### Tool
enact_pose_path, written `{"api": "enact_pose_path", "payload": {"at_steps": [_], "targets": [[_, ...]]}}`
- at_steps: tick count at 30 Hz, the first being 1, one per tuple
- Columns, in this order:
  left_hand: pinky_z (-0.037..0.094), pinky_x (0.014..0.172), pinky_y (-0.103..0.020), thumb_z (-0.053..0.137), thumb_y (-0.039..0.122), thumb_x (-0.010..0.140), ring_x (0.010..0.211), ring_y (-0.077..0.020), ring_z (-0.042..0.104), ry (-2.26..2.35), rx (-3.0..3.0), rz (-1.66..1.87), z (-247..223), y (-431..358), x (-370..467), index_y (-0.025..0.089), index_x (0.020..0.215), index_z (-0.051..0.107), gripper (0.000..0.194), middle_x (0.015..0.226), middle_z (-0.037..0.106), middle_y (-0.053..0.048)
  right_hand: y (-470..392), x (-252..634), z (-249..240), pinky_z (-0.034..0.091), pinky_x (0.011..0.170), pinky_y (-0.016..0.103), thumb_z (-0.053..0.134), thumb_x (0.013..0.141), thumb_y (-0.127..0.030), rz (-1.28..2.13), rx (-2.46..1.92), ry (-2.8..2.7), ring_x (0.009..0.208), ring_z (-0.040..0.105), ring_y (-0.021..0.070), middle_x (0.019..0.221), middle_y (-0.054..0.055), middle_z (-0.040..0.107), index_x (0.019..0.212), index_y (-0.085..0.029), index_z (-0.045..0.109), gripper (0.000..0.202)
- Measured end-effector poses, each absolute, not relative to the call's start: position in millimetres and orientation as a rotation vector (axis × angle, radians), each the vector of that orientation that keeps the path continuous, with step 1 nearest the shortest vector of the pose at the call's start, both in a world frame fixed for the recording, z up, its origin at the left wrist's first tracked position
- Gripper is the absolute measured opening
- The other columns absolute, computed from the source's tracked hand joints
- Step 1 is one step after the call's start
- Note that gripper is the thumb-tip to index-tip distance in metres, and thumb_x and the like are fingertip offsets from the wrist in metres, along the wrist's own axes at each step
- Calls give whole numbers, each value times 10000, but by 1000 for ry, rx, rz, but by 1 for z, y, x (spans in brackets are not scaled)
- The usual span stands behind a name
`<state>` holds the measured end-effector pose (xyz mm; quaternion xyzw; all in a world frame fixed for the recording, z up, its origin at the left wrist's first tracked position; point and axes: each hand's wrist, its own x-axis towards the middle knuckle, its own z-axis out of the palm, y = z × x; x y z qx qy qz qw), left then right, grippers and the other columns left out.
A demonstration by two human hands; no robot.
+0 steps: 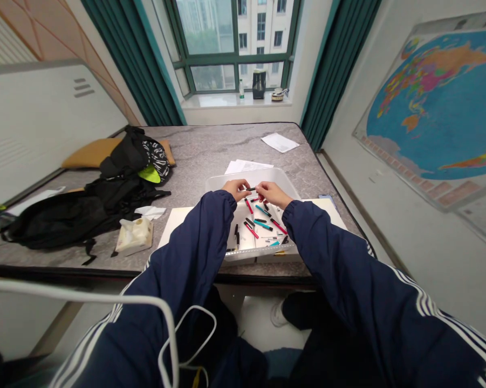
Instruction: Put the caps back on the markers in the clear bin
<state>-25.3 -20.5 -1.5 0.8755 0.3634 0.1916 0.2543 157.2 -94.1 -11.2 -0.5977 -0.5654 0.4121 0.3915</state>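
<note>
Over the tray [282, 181], left hand [237, 189] and right hand [273, 194] pinch a black pen [251, 189] end to end, likely so parts drop inside.

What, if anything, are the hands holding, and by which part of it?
A small dark pen-like piece, held near its ends by the left hand and the right hand.

A black backpack [64, 213] lies near a tissue box [135, 238] | a bottle [241, 89] stands on the windowsill [216, 100] | a world map [440, 113] hangs on the wall [388, 210] at right
</note>
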Motion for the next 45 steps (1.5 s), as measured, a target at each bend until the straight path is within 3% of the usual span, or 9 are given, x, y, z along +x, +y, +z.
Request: {"api": "enact_pose_path", "payload": {"at_steps": [5, 12, 18, 22, 29, 32, 35, 41, 45], "targets": [[410, 654, -254, 565, 445, 827, 647, -145, 573, 1046, 2366, 535, -4, -18, -21, 158, 905, 731, 341, 730, 716, -36, -87, 162, -17, 369, 469, 197, 467, 948, -382, 922, -1590, -1523, 424, 497, 92, 470, -15, 525, 593, -163, 513, 420], [423, 720, -257, 409, 406, 911, 733, -163, 614, 1066, 2279, 294, -7, -15, -21, 158, 882, 755, 427, 760, 746, -39, -88, 166, -9, 327, 504, 235, 458, 870, -350, 632, -1649, -1477, 444, 452, 108, 400, -18, 467, 506, -173, 514, 409], [399, 630, -240, 644, 449, 762, 614, -109, 524, 981, 2366, 470, -10, -15, -23, 149, 890, 717, 334, 839, 719, -31, -91, 163, -7, 315, 451, 225, 444, 792, -292, 822, -1559, -1355, 384, 419, 100, 373, -14, 452, 467, -185, 474, 343], [399, 590, -223, 739, 422, 681, 601, -101, 537, 1007, 2292, 439, -10, -14, -23, 158, 835, 702, 308, 791, 706, -21, -90, 162, -9, 303, 430, 221, 451, 774, -275, 868, -1497, -1352, 358, 405, 94, 361, -14, 449, 464, -185, 472, 323], [443, 533, -211, 673, 429, 784, 681, -149, 683, 902, 1885, 177, -15, -19, -22, 140, 1093, 667, 423, 981, 746, -113, -86, 168, -15, 285, 465, 239, 462, 827, -368, 639, -1578, -1356, 408, 405, 99, 379, -28, 418, 465, -184, 471, 407], [470, 539, -209, 713, 402, 758, 728, -165, 704, 857, 1844, 67, -15, -21, -24, 144, 1073, 669, 409, 1018, 744, -119, -87, 166, -14, 287, 480, 246, 482, 834, -373, 596, -1610, -1405, 425, 401, 102, 381, -36, 393, 464, -187, 465, 414], [476, 508, -214, 736, 394, 743, 655, -158, 687, 915, 1865, 40, -12, -23, -24, 145, 1052, 675, 402, 950, 751, -114, -88, 165, -14, 318, 501, 242, 489, 856, -377, 624, -1631, -1426, 448, 429, 110, 393, -32, 411, 483, -185, 482, 420], [500, 497, -217, 739, 401, 753, 616, -147, 661, 935, 1877, 157, -6, -25, -24, 151, 1058, 676, 399, 889, 739, -106, -83, 165, -17, 384, 478, 214, 542, 892, -512, 721, -1557, -1327, 448, 492, 101, 505, -1, 555, 606, -177, 524, 441], [517, 525, -228, 752, 410, 744, 566, -121, 630, 970, 1903, 221, -6, -24, -22, 160, 1036, 673, 392, 844, 736, -90, -84, 165, -17, 399, 433, 193, 619, 865, -514, 801, -1493, -1320, 446, 520, 92, 566, 18, 605, 649, -172, 522, 416]]}}
